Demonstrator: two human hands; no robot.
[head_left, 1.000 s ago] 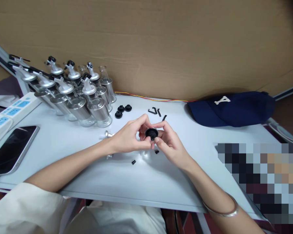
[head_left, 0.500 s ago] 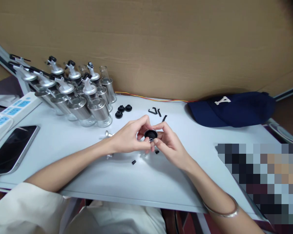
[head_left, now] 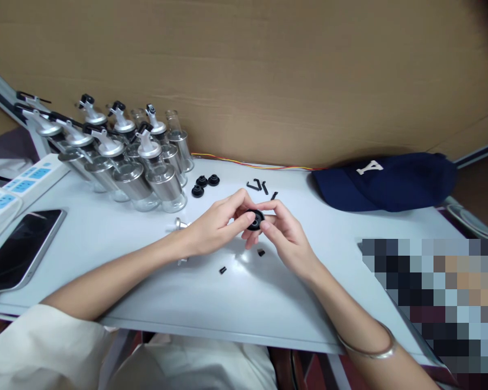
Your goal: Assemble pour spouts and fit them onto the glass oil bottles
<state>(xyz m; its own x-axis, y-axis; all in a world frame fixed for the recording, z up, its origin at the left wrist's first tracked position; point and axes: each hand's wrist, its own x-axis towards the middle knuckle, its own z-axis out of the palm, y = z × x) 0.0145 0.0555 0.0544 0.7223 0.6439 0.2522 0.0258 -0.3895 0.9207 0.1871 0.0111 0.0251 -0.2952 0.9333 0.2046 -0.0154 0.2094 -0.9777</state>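
Note:
Over the middle of the white table, both my hands pinch one small round black cap. My left hand grips it from the left with thumb and fingertips pressed on it. My right hand closes on it from the right and below. Under the hands lie two tiny black bits. A small silver spout piece peeks out behind my left wrist.
Several glass bottles with silver pourer tops stand at the back left. Three black caps and black clips lie behind the hands. A navy baseball cap, a phone and a power strip sit at the sides.
The black cap has been turned and lifted slightly between the fingers. My left fingers have slid forward over it, while both hands stay in the same spot.

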